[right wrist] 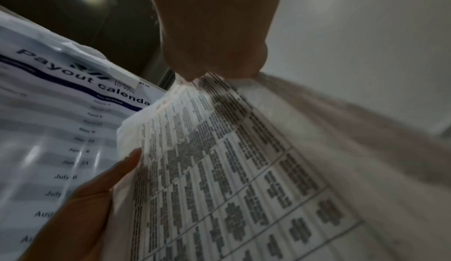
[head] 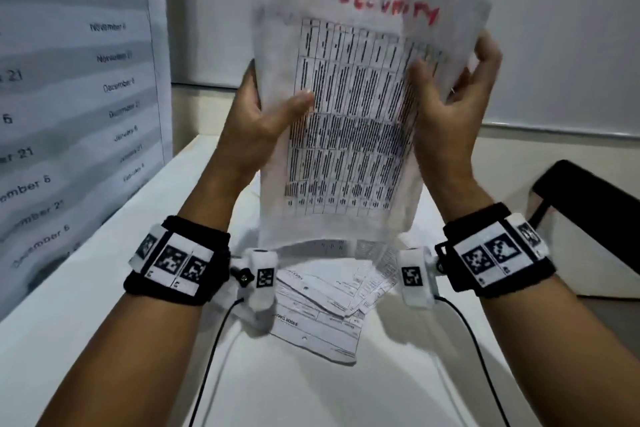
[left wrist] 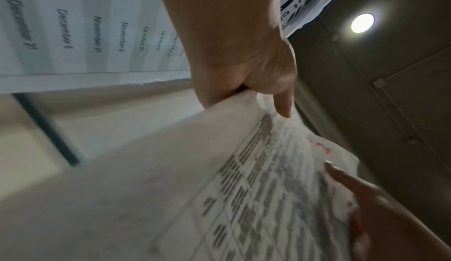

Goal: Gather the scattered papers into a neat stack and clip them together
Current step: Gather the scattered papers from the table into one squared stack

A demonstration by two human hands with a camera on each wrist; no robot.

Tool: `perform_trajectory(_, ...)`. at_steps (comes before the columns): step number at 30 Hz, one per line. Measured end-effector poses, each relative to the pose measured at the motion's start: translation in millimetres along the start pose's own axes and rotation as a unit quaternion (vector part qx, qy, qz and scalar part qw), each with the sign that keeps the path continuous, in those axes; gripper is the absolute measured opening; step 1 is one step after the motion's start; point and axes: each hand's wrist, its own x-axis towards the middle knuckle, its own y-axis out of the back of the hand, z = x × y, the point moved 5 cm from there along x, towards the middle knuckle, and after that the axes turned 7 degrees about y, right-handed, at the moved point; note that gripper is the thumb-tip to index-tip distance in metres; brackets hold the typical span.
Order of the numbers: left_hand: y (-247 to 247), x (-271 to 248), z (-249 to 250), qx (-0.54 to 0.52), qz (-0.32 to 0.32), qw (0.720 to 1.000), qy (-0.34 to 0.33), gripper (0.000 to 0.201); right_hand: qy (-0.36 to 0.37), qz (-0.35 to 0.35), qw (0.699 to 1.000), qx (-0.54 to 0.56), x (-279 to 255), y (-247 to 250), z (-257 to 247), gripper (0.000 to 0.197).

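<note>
I hold a bundle of printed sheets upright above the table; the front sheet carries a table of black text and red handwriting at the top. My left hand grips its left edge, thumb on the front and fingers behind. My right hand grips the right edge, thumb pressed on the front. The same bundle and my left hand fill the left wrist view; the bundle and my right hand fill the right wrist view. Several more sheets lie fanned on the table below. No clip is in view.
The white table runs under my forearms. A large payout calendar poster stands against the wall at left. A black object sits at the table's right edge. Cables from my wrist cameras trail over the near tabletop.
</note>
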Motion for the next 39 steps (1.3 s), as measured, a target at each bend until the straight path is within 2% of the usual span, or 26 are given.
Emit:
perform_trajectory(2, 8.8, 5.4, -14.9, -0.011, -0.034, 0.999, 0.041, 0.041, -0.015, -0.009, 1.0, 0.003, -14.6, 5.8, 9.6, 0.064)
perform_trajectory(3, 11.0, 4.1, -23.2, -0.031, -0.067, 0.995, 0.07, 0.039, -0.05, -0.025, 0.998, 0.004, -24.3, 9.2, 20.5, 0.068)
perform_trajectory(5, 13.3, 0.8, -47.1, -0.048, -0.131, 0.981, 0.131, 0.045, -0.169, -0.08, 0.982, 0.011, -46.9, 13.5, 49.8, 0.066)
perform_trajectory(7, 11.5, -3.4, -70.3, -0.01, -0.149, 0.971, 0.186, 0.061, -0.24, -0.145, 0.96, -0.003, -65.5, 17.6, 72.1, 0.056)
perform_trajectory(9, 8.5, -2.9, -80.1, 0.023, -0.119, 0.973, 0.194, 0.063, -0.25, -0.166, 0.954, 0.0, -74.7, 19.3, 80.1, 0.047)
perform_trajectory(11, 11.0, 1.4, -72.0, 0.06, -0.062, 0.982, 0.17, 0.047, -0.273, -0.137, 0.95, 0.062, -73.9, 20.4, 85.2, 0.04)
perform_trajectory(13, 24.1, 7.4, -56.8, 0.076, 0.01, 0.987, 0.139, 0.039, -0.327, -0.09, 0.934, 0.115, -70.9, 24.0, 96.9, 0.051)
perform_trajectory(15, 43.0, 9.9, -35.9, 0.067, 0.079, 0.99, 0.096, 0.034, -0.363, -0.128, 0.922, 0.046, -72.6, 24.3, 112.6, 0.052)
perform_trajectory(16, 54.2, 9.4, -24.5, 0.059, 0.12, 0.988, 0.074, 0.025, -0.353, -0.191, 0.916, -0.033, -75.2, 21.3, 119.2, 0.045)
perform_trajectory(17, 63.7, 6.3, -10.9, 0.04, 0.157, 0.985, 0.052, 0.017, -0.321, -0.276, 0.897, -0.127, -80.0, 16.1, 128.5, 0.035)
perform_trajectory(19, 79.2, 0.3, 11.5, 0.008, 0.221, 0.975, 0.029, 0.011, -0.213, -0.453, 0.819, -0.282, -94.7, -2.5, 141.3, 0.024)
perform_trajectory(21, 86.0, -5.9, 29.4, -0.011, 0.256, 0.966, 0.013, 0.018, -0.136, -0.582, 0.733, -0.323, -116.9, -27.9, 146.4, 0.019)
perform_trajectory(22, 88.9, -9.6, 36.6, -0.021, 0.266, 0.964, 0.005, 0.022, -0.124, -0.623, 0.701, -0.325, -128.1, -39.6, 147.2, 0.02)
perform_trajectory(25, 93.8, -15.8, 47.5, -0.052, 0.271, 0.961, -0.007, 0.024, -0.125, -0.712, 0.603, -0.336, -154.8, -62.3, 148.8, 0.038)
perform_trajectory(26, 95.0, -17.4, 49.4, -0.059, 0.27, 0.961, -0.006, 0.024, -0.12, -0.736, 0.57, -0.343, -161.2, -66.7, 145.3, 0.036)
perform_trajectory(27, 97.9, -17.5, 49.5, -0.067, 0.27, 0.96, -0.004, 0.023, -0.102, -0.75, 0.551, -0.35, -164.5, -71.4, 140.7, 0.029)
perform_trajectory(28, 99.9, -18.1, 50.6, -0.072, 0.273, 0.959, -0.004, 0.023, -0.088, -0.75, 0.545, -0.363, -164.2, -75.0, 135.9, 0.031)
perform_trajectory(31, 107.2, -16.7, 49.4, -0.081, 0.276, 0.958, -0.008, 0.02, -0.05, -0.714, 0.573, -0.4, -156.1, -88.7, 121.8, 0.04)
perform_trajectory(33, 108.0, -16.8, 48.9, -0.08, 0.276, 0.958, -0.009, 0.02, -0.019, -0.727, 0.57, -0.381, -163.2, -101.2, 118.2, 0.046)
perform_trajectory(35, 106.8, -16.0, 48.0, -0.073, 0.267, 0.961, -0.006, 0.02, -0.04, -0.772, 0.544, -0.328, -175.9, -110.8, 117.4, 0.065)
perform_trajectory(37, 105.8, -16.3, 49.4, -0.07, 0.266, 0.961, -0.011, 0.02, -0.094, -0.804, 0.501, -0.306, -183.7, -114.9, 120.2, 0.089)
perform_trajectory(39, 109.5, -13.6, 46.9, -0.078, 0.265, 0.961, -0.019, 0.017, -0.077, -0.817, 0.475, -0.317, -184.0, -120.0, 121.4, 0.095)
